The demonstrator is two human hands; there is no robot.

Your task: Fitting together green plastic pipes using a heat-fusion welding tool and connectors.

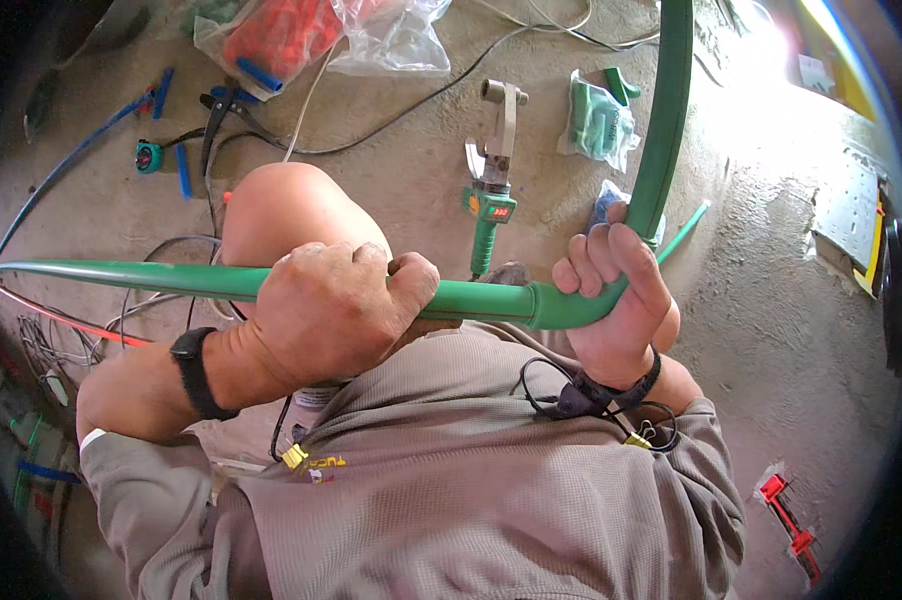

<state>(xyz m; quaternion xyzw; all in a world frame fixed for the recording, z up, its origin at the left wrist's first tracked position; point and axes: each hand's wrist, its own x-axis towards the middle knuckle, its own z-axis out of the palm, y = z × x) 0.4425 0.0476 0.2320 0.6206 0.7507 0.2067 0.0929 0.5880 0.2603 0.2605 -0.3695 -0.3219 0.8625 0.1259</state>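
Observation:
A long green plastic pipe lies crosswise in front of my chest, reaching out toward the left edge. My left hand is closed around it, knuckles up. At its right end the pipe meets a green elbow fitting, and another green pipe rises from there to the top edge. My right hand wraps its fingers round this corner, partly hiding the elbow and the joint. Beyond the pipe, a green pipe welding tool with a lit red display lies on the floor.
Pipe cutters, a teal tape measure and short blue pipe pieces lie at the far left. Bags of red and green fittings rest farther off. Cables cross the rough floor. My bare knee is behind the pipe.

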